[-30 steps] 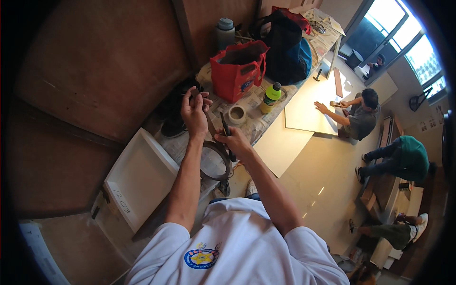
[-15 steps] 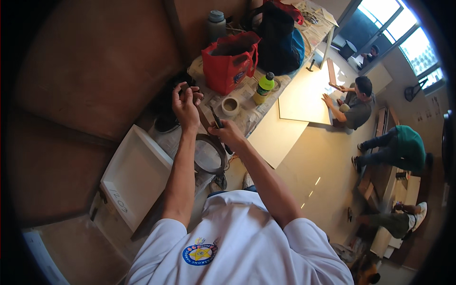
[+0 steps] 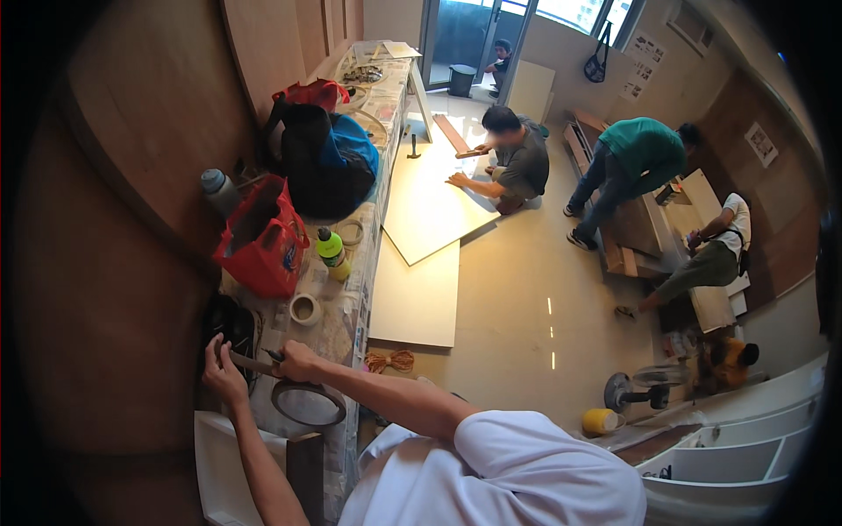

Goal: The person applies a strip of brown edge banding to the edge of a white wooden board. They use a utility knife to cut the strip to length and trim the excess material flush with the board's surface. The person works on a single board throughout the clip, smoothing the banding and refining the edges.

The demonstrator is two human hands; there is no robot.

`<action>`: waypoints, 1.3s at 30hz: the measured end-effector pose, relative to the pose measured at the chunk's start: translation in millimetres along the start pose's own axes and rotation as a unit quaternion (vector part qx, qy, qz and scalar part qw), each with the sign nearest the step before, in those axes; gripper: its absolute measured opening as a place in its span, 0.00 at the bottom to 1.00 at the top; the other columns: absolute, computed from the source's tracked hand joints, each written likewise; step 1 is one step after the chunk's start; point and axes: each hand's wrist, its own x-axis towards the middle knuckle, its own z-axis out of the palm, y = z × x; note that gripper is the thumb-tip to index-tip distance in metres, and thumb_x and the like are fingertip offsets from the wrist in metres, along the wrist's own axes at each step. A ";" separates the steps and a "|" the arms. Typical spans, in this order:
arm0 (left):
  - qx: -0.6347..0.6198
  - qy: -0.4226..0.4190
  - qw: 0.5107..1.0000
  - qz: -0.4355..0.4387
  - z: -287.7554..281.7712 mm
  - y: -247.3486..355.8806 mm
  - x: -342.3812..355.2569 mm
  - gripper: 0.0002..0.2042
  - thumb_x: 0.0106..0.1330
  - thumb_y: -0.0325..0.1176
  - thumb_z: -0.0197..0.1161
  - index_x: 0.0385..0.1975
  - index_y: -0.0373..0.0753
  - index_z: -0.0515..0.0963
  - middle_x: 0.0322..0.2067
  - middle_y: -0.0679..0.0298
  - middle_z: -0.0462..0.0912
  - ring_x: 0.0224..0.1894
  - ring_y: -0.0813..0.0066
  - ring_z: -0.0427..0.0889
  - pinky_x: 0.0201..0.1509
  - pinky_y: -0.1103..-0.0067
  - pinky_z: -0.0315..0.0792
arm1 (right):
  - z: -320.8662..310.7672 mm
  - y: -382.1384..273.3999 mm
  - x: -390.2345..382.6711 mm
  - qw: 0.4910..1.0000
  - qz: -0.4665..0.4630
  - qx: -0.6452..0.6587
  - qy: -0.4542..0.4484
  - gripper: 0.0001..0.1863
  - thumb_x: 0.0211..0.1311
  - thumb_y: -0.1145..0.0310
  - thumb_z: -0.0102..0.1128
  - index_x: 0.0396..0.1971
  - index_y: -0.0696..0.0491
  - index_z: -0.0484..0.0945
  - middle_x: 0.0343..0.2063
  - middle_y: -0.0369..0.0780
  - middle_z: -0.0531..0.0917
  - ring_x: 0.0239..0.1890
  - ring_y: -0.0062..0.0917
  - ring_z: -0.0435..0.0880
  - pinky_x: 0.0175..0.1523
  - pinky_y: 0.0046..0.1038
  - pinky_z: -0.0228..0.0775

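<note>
My left hand (image 3: 226, 375) pinches the end of a flat brown strip (image 3: 253, 364), thumb and fingers raised. That strip stretches across to my right hand (image 3: 301, 361), which is closed around a small dark hand tool (image 3: 276, 356); its exact kind is hard to make out. Just below my right hand, a coil of dark brown banding (image 3: 279, 407) appears to be the rest of the strip. Beyond my hands, a roll of tape (image 3: 305, 309) sits on the paper-covered bench (image 3: 346, 302). Black shoes (image 3: 230, 320) lie near my left fingers.
On the bench stand a red bag (image 3: 267, 250), a yellow-green bottle (image 3: 333, 254), a grey bottle (image 3: 219, 191) and a dark backpack (image 3: 320, 167). A white drawer-like box (image 3: 215, 478) is beside my left forearm. Pale boards (image 3: 417, 307) and several people occupy the floor at right.
My view has swung to the right, so the bench and both hands appear farther left and lower. My right arm now reaches across leftward, with the strip still between my hands.
</note>
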 end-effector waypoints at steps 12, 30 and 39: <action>-0.119 -0.073 0.960 -0.243 -48.9 18.2 25.4 0.13 0.77 0.30 0.59 0.56 0.32 0.78 0.47 0.56 0.88 0.45 0.72 0.88 0.46 0.75 0.84 | 5.7 -11.2 4.0 0.999 0.035 -0.019 -0.015 0.19 0.49 0.62 0.74 0.39 0.59 0.88 0.38 0.52 0.88 0.45 0.45 0.89 0.50 0.41 0.80; 0.086 0.078 0.993 -0.008 -46.7 -12.2 2.2 0.14 0.77 0.28 0.61 0.59 0.32 0.76 0.37 0.53 0.87 0.43 0.66 0.89 0.48 0.73 0.80 | 30.1 -26.5 16.2 0.997 0.028 -0.064 -0.020 0.20 0.49 0.63 0.74 0.42 0.59 0.86 0.42 0.52 0.88 0.47 0.47 0.88 0.52 0.40 0.81; -0.011 0.099 0.984 -0.148 -50.3 -41.0 17.4 0.17 0.72 0.29 0.68 0.57 0.31 0.75 0.40 0.53 0.86 0.42 0.72 0.83 0.47 0.77 0.77 | 18.6 -4.8 34.8 0.996 -0.064 -0.013 -0.059 0.16 0.46 0.63 0.77 0.36 0.55 0.90 0.32 0.49 0.88 0.41 0.40 0.89 0.48 0.40 0.79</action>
